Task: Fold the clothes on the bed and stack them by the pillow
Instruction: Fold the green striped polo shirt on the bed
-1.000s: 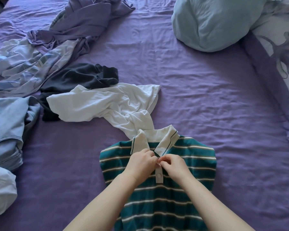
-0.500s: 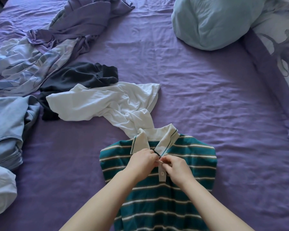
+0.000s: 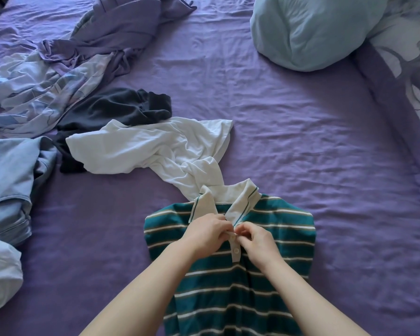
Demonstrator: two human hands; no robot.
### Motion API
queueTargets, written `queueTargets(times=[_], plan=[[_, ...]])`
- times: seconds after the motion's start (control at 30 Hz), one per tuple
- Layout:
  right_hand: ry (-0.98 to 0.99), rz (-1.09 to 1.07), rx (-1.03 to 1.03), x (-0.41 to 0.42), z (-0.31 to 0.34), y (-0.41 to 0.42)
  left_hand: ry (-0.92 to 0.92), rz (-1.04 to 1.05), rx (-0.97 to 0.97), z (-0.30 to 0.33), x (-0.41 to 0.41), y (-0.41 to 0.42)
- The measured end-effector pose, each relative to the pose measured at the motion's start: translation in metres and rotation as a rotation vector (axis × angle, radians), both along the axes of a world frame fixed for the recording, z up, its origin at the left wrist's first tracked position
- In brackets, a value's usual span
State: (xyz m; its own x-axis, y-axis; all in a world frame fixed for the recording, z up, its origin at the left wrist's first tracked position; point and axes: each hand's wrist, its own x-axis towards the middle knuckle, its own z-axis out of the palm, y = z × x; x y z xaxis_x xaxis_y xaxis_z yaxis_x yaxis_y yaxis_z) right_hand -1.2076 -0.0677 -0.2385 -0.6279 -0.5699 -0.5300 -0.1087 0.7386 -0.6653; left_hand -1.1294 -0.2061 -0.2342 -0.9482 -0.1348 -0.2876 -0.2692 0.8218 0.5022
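- While a green striped polo shirt (image 3: 230, 284) lies face up on the purple bed sheet (image 3: 301, 146), collar pointing away from the camera, both hands meet at its white button placket (image 3: 235, 251).
- Curled fingers of the left hand (image 3: 205, 235) pinch the placket's upper end just below the collar (image 3: 224, 201); the fingertips are closed tight on the cloth.
- Opposite it, the right hand (image 3: 257, 241) has its thumb and forefinger pinched on the same spot, touching the left hand's fingertips; whether a button sits between them cannot be told.
- One white button (image 3: 236, 250) shows on the placket just below the hands.
- Sleeves of the polo appear tucked under, leaving a rounded outline at the shoulders.
- A crumpled white T-shirt (image 3: 150, 146) lies just beyond the collar, its near end touching it.
- Behind that, a dark garment (image 3: 114, 110) is partly covered by the white one.
- Further left sprawl a lilac and pale-blue patterned garment (image 3: 58, 76) and, at the frame's edge, a light-blue garment (image 3: 7, 180).
- At the top right, well apart from the polo, rests a pale-blue pillow (image 3: 308, 32), beside a floral-print cover (image 3: 410, 44).
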Motion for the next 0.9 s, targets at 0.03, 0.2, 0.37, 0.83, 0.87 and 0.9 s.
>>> queueTargets(times=[0.03, 0.2, 0.37, 0.83, 0.87, 0.9], plan=[[0.017, -0.001, 0.006, 0.0, 0.0, 0.0, -0.011, -0.013, -0.006, 0.0, 0.0, -0.001], [0.119, 0.1, 0.034, 0.0, 0.001, 0.0, -0.1, 0.041, -0.003, -0.002, -0.002, -0.005], [0.189, 0.156, 0.06, -0.001, 0.002, 0.0, -0.146, 0.056, -0.093, 0.001, -0.007, 0.0], [0.531, 0.606, 0.159, -0.054, 0.019, -0.035, 0.17, 0.009, -0.34, 0.007, -0.022, -0.039], [0.573, 0.694, 0.212, -0.056, 0.019, -0.04, 0.093, -0.057, -0.375, 0.01, -0.026, -0.041], [0.633, 0.762, 0.259, -0.059, 0.017, -0.045, 0.022, -0.13, -0.418, 0.008, -0.029, -0.044]])
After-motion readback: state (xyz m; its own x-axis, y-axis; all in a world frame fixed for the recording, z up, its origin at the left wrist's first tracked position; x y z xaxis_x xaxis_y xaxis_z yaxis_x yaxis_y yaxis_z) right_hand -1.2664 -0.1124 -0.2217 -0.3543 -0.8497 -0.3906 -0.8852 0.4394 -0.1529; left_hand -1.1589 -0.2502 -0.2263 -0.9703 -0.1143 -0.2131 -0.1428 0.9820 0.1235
